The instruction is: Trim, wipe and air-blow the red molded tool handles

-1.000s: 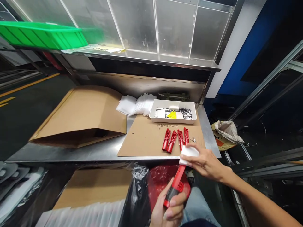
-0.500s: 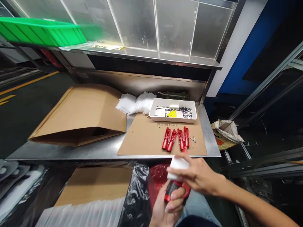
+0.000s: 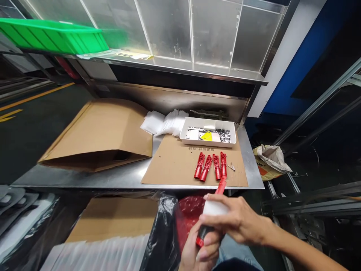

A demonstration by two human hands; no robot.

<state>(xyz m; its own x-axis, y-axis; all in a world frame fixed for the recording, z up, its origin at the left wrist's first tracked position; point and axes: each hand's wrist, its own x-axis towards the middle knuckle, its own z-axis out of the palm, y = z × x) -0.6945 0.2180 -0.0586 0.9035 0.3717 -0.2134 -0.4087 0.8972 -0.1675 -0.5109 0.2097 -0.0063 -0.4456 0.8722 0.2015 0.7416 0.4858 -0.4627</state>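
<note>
Wrapped in my left hand [image 3: 200, 250] is a red-and-black part [image 3: 203, 232], its lower end showing above the fingers. My right hand [image 3: 242, 220] closes around a white wrapping sleeve [image 3: 216, 207] covering the part's middle. A narrow red end [image 3: 222, 185] sticks out beyond the sleeve toward the table. Past it, several red ribbed pieces [image 3: 207, 167] lie side by side on a cardboard sheet [image 3: 169, 165], with small metal pins [image 3: 231, 167] to their right. The fingers hide most of the held part.
A white tray [image 3: 208, 142] of small dark bits stands behind the red pieces, beside stacked white sleeves [image 3: 173, 122]. An open cardboard box [image 3: 98, 135] lies at left. Below the metal table edge are a red plastic bag [image 3: 191, 210] and a box of white-wrapped items [image 3: 98, 252].
The white sleeve has slid down over the part toward my left hand, and more of the red end now shows beyond it. The view has shifted slightly.
</note>
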